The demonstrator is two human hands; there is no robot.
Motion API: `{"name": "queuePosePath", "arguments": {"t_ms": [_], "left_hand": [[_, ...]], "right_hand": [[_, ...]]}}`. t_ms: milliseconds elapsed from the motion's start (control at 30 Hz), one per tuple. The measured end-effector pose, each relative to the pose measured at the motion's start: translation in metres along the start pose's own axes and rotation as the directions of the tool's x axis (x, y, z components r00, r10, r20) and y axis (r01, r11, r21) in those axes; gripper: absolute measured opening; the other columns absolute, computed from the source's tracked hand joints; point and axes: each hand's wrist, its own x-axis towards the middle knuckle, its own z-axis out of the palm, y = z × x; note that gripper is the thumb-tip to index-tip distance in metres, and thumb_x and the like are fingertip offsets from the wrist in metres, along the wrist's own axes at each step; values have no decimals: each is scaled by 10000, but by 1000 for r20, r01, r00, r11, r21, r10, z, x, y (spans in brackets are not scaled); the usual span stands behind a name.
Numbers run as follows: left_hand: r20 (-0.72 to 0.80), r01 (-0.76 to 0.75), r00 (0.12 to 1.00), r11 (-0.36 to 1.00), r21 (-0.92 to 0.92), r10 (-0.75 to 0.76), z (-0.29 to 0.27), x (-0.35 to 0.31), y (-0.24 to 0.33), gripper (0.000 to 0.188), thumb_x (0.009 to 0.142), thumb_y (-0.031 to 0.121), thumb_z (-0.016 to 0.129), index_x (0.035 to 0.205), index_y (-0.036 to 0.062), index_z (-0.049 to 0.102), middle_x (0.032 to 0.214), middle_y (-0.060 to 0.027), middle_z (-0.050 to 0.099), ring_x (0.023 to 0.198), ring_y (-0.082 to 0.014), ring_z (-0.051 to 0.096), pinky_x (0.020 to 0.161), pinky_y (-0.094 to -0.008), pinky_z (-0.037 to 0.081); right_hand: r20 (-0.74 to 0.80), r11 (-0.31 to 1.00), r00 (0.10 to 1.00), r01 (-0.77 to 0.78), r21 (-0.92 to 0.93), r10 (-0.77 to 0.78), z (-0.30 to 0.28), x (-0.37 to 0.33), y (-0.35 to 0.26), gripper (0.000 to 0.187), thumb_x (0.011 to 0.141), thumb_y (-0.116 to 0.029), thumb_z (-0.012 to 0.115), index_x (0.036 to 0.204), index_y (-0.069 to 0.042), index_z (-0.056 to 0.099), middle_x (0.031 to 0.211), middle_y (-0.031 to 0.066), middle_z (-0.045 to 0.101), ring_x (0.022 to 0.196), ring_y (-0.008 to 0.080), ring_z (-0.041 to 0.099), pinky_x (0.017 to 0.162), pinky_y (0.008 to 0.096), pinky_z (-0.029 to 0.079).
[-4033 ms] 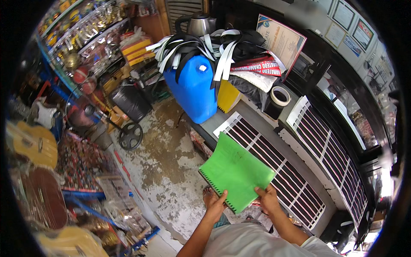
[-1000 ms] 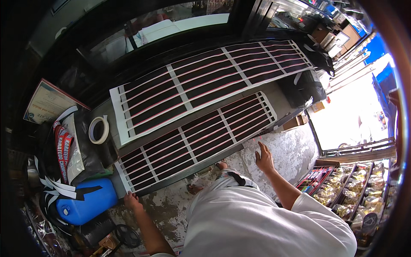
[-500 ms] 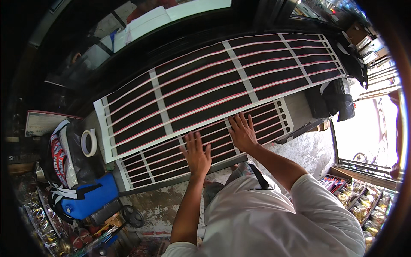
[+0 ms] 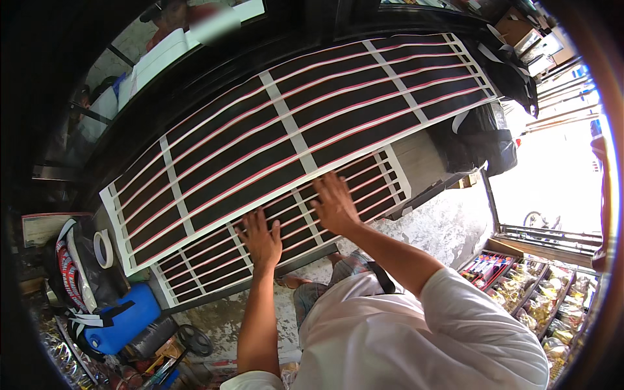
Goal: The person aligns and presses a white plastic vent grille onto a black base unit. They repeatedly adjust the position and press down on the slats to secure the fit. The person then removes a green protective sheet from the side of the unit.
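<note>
Two long sheets of black panels, crossed by thin white and red stripes and grey bands, lie across the bench. The larger sheet (image 4: 240, 159) overlaps the far edge of the smaller sheet (image 4: 211, 260). My left hand (image 4: 261, 242) rests palm down on the smaller sheet, fingers spread, the tips close to the larger sheet's near edge. Farther right, my right hand (image 4: 337, 207) is also over the smaller sheet, fingers apart and slightly blurred, fingertips by that same edge. Neither hand holds anything.
A tape roll (image 4: 97, 250) stands at the bench's left end, above a blue jug (image 4: 133, 315). Black wrapped bundles (image 4: 497, 140) sit at the right end. Trays of packaged goods (image 4: 539, 302) are low on the right. Behind the bench is a dark-framed window (image 4: 156, 78).
The whole view has shifted, so bench and sheets appear farther left. My right hand sits slightly farther right along the smaller sheet; my left stays in nearly the same spot. Both hands remain open.
</note>
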Motion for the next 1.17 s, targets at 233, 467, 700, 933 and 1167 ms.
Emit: {"name": "queuePosePath", "arguments": {"t_ms": [233, 467, 700, 933, 1167], "left_hand": [[-397, 748, 543, 641, -172, -740, -8, -151, -155, 925, 1030, 493, 705, 1646, -82, 325, 1681, -356, 357, 1591, -531, 275, 1292, -598, 261], [64, 660, -114, -124, -741, -991, -63, -200, -294, 829, 1062, 413, 717, 1686, 26, 330, 1465, -239, 604, 1225, -367, 656, 1002, -510, 545], [467, 271, 103, -427, -863, -878, -62, -193, -350, 328, 1102, 331, 688, 1334, 102, 718, 943, -32, 675, 747, -163, 607, 813, -364, 536], [515, 372, 122, -442, -816, -849, -47, -191, -383, 265, 1044, 306, 775, 1168, 73, 747, 894, -54, 675, 784, -174, 644, 916, -374, 564], [33, 819, 92, 57, -570, -995, -41, -145, -335, 778, 825, 387, 962, 1321, -78, 584, 1240, -279, 726, 1103, -400, 736, 979, -557, 620]], "right_hand": [[-404, 694, 603, -709, 125, 688, -59, -63, 130, 807, 887, -171, 779, 1584, 18, 420, 1443, 339, 548, 1318, 489, 556, 1146, 568, 437], [-22, 503, 564, -717, 484, 825, -50, -72, 219, 509, 889, -219, 799, 1311, 31, 663, 1130, 208, 754, 1092, 350, 710, 997, 435, 547], [99, 286, 480, -663, 692, 872, -72, -71, 195, 279, 976, -195, 737, 1181, -7, 747, 922, 99, 721, 826, 179, 646, 722, 352, 541], [101, 219, 525, -513, 830, 845, -114, -87, 149, 166, 1040, -172, 685, 1159, -58, 707, 911, 48, 669, 716, 150, 644, 590, 302, 566], [-75, 351, 589, -369, 860, 804, -170, -137, 113, 160, 1030, -129, 671, 1158, -43, 713, 975, 50, 719, 767, 149, 677, 621, 292, 572]]}}
